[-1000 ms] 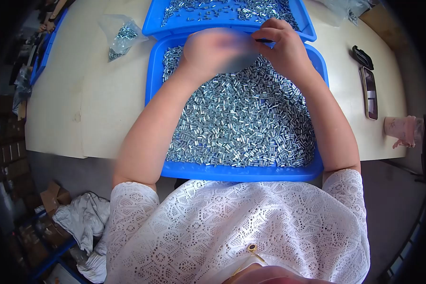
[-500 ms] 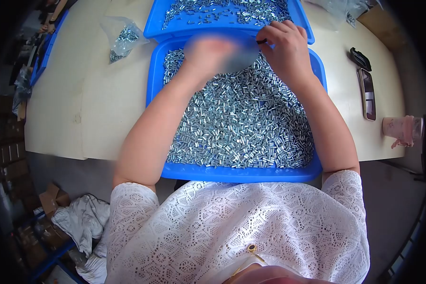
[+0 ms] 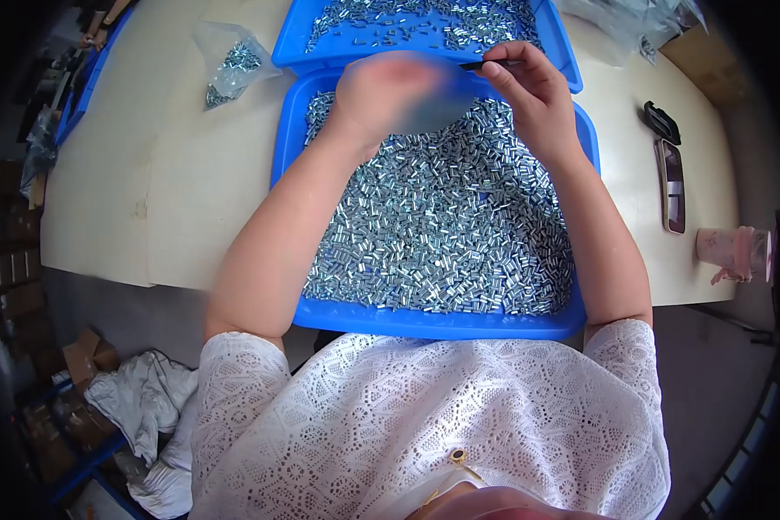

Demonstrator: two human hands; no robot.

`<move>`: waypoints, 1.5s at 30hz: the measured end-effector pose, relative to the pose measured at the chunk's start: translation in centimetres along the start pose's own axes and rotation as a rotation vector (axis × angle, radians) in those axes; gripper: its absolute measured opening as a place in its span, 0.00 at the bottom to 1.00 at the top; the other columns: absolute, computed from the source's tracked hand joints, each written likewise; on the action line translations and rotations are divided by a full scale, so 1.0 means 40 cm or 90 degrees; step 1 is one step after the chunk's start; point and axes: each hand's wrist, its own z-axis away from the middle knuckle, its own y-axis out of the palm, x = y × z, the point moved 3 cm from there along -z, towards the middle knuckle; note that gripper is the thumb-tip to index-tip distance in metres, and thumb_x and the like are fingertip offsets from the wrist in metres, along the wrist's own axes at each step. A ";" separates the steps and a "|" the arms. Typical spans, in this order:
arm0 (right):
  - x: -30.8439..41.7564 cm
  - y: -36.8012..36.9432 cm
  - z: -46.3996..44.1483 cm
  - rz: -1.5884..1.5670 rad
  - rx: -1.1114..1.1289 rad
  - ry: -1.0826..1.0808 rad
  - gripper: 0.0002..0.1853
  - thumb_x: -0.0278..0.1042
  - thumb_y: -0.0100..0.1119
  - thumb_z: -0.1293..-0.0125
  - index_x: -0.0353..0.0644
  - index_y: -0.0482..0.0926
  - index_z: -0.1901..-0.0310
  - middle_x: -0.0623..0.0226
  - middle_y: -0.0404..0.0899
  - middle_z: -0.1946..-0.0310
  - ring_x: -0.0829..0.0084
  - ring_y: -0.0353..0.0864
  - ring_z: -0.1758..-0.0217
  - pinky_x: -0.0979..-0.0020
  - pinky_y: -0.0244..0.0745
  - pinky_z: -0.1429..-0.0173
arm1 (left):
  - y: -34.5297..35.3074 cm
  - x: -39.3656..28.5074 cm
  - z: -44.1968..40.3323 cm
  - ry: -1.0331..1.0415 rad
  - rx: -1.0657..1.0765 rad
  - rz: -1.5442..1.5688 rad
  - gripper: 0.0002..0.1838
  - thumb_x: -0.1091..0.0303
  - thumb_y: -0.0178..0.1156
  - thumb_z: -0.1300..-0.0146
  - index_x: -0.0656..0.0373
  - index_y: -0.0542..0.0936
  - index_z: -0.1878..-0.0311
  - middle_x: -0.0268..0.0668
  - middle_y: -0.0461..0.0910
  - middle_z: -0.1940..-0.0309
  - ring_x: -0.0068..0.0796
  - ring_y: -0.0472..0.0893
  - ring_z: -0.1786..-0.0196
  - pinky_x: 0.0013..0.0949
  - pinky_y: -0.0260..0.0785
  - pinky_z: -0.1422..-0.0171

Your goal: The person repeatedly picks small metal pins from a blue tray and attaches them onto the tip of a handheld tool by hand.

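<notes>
A blue tray [image 3: 442, 327] full of small shiny metal pins [image 3: 442, 234] lies in front of me. Over its far part is my left hand [image 3: 377, 95], raised, with its fingers lost in a blurred patch; whether it holds anything cannot be made out. My right hand [image 3: 533, 100] is level with it on the right, thumb and fingers pinched on a thin black strip [image 3: 471, 66]. The strip's left end runs into the blur beside my left hand. Only a short piece of it shows.
Behind stands a second blue tray [image 3: 347, 43] with scattered metal pins. A clear plastic bag [image 3: 231, 65] of pins lies at the left. On the right are a black clip-like object [image 3: 661, 121], a phone [image 3: 672, 185] and a pink cup [image 3: 732, 251].
My right hand has turned and moved slightly right, and more of the black strip shows at its fingertips. My left hand stays nearly in place. The whole view has shifted a little.
</notes>
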 end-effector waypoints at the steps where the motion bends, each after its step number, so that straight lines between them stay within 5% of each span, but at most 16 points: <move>1: -0.001 0.000 0.000 -0.001 0.001 0.001 0.07 0.27 0.54 0.38 0.36 0.72 0.59 0.71 0.75 0.65 0.82 0.74 0.59 0.82 0.67 0.54 | -0.001 0.003 -0.001 -0.001 -0.001 0.000 0.09 0.72 0.63 0.46 0.64 0.78 0.64 0.34 0.80 0.69 0.17 0.76 0.65 0.20 0.66 0.57; 3: 0.001 0.002 -0.001 -0.006 0.015 -0.012 0.07 0.26 0.54 0.38 0.36 0.72 0.59 0.70 0.75 0.64 0.82 0.74 0.59 0.81 0.67 0.54 | -0.001 0.005 -0.004 0.030 0.007 -0.004 0.07 0.69 0.63 0.46 0.59 0.79 0.64 0.24 0.75 0.76 0.07 0.62 0.81 0.14 0.49 0.81; 10: 0.000 -0.011 -0.003 -0.002 0.031 0.055 0.12 0.38 0.58 0.39 0.37 0.75 0.64 0.71 0.77 0.73 0.83 0.75 0.66 0.81 0.69 0.61 | -0.005 0.011 -0.006 0.076 0.009 -0.061 0.08 0.71 0.64 0.47 0.62 0.80 0.64 0.27 0.77 0.73 0.10 0.70 0.74 0.15 0.60 0.72; 12: -0.011 -0.011 0.000 0.072 0.083 0.199 0.17 0.46 0.56 0.39 0.36 0.76 0.65 0.72 0.76 0.76 0.83 0.75 0.69 0.82 0.69 0.62 | -0.005 0.002 -0.002 0.110 0.005 -0.146 0.09 0.73 0.65 0.49 0.63 0.80 0.64 0.28 0.78 0.73 0.11 0.72 0.71 0.15 0.63 0.67; 18: -0.008 0.018 0.008 -0.079 0.031 0.137 0.17 0.46 0.54 0.38 0.39 0.75 0.61 0.70 0.75 0.72 0.81 0.74 0.62 0.78 0.68 0.56 | -0.003 -0.009 0.005 0.135 -0.038 -0.137 0.07 0.75 0.65 0.50 0.63 0.80 0.66 0.23 0.74 0.79 0.08 0.67 0.75 0.14 0.57 0.71; 22: -0.023 -0.010 -0.002 -0.033 0.140 0.179 0.14 0.43 0.54 0.38 0.39 0.75 0.62 0.71 0.75 0.71 0.80 0.73 0.62 0.77 0.68 0.54 | 0.001 -0.012 0.008 0.150 -0.034 -0.128 0.07 0.74 0.65 0.49 0.63 0.80 0.67 0.22 0.72 0.80 0.07 0.65 0.76 0.14 0.55 0.73; 24: -0.032 -0.007 0.001 -0.003 0.203 0.225 0.14 0.43 0.54 0.37 0.39 0.75 0.63 0.71 0.75 0.70 0.80 0.73 0.63 0.77 0.68 0.55 | -0.002 -0.013 0.006 0.176 -0.036 -0.138 0.08 0.71 0.67 0.51 0.63 0.80 0.67 0.29 0.79 0.75 0.10 0.71 0.74 0.15 0.61 0.72; 29: -0.001 0.039 0.007 -0.122 -0.003 0.146 0.25 0.54 0.45 0.35 0.37 0.77 0.71 0.71 0.74 0.76 0.81 0.68 0.71 0.78 0.63 0.64 | -0.012 -0.006 -0.001 0.189 -0.046 -0.139 0.08 0.71 0.67 0.50 0.63 0.80 0.67 0.28 0.78 0.77 0.09 0.69 0.75 0.15 0.59 0.74; 35: -0.070 -0.001 0.000 -0.078 0.198 0.223 0.15 0.43 0.52 0.37 0.37 0.75 0.61 0.71 0.75 0.69 0.80 0.73 0.64 0.77 0.67 0.55 | -0.004 -0.017 0.007 0.202 -0.044 -0.144 0.08 0.71 0.67 0.50 0.62 0.80 0.68 0.26 0.76 0.79 0.08 0.67 0.77 0.15 0.56 0.76; 39: -0.003 0.035 0.005 -0.163 0.038 0.155 0.24 0.52 0.49 0.36 0.35 0.78 0.71 0.71 0.75 0.76 0.80 0.73 0.66 0.78 0.67 0.56 | -0.006 -0.013 0.007 0.194 -0.041 -0.141 0.08 0.71 0.67 0.50 0.62 0.80 0.68 0.26 0.76 0.79 0.08 0.67 0.77 0.15 0.57 0.75; 45: -0.046 0.008 0.005 -0.080 0.146 0.216 0.18 0.46 0.47 0.34 0.37 0.76 0.66 0.71 0.75 0.71 0.80 0.72 0.64 0.77 0.66 0.55 | 0.003 -0.020 0.012 0.207 -0.029 -0.151 0.07 0.71 0.66 0.49 0.63 0.80 0.68 0.27 0.77 0.78 0.09 0.70 0.75 0.15 0.60 0.73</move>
